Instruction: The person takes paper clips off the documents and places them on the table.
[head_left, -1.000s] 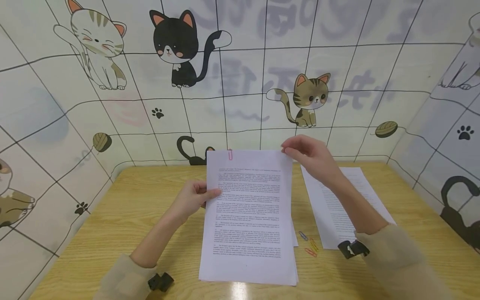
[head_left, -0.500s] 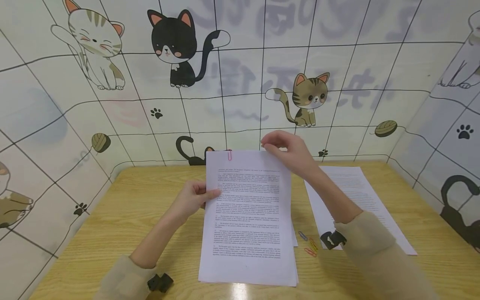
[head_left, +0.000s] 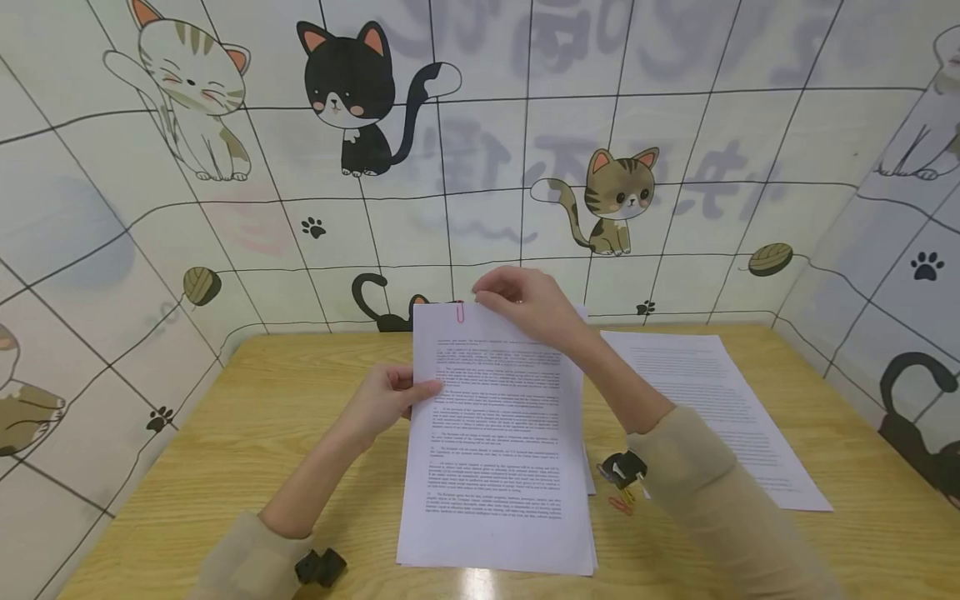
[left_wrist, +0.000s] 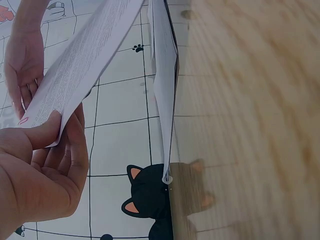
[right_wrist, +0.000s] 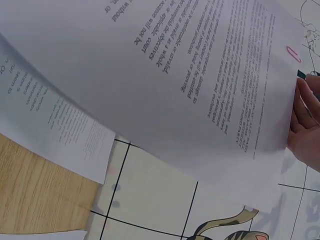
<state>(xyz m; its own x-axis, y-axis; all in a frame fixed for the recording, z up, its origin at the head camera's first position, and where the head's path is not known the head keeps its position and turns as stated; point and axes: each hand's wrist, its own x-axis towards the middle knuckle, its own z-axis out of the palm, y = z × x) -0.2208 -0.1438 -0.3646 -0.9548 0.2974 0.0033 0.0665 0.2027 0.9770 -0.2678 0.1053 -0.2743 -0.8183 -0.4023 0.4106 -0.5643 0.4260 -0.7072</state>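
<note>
My head camera looks forward and down over the wooden table (head_left: 225, 433) toward the cat-patterned wall (head_left: 480, 167). My left wrist view sits close beside the stack's edge, my right wrist view close beneath it; all three share the printed stack (head_left: 498, 442).

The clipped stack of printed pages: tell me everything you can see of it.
The stack of printed pages is white paper with dense black text in paragraphs. A pink paper clip sits on its top edge near the left corner. Its near end rests on the wooden table and its far end is raised. The left hand pinches its left edge, thumb on top; the right hand holds the top edge.
</note>
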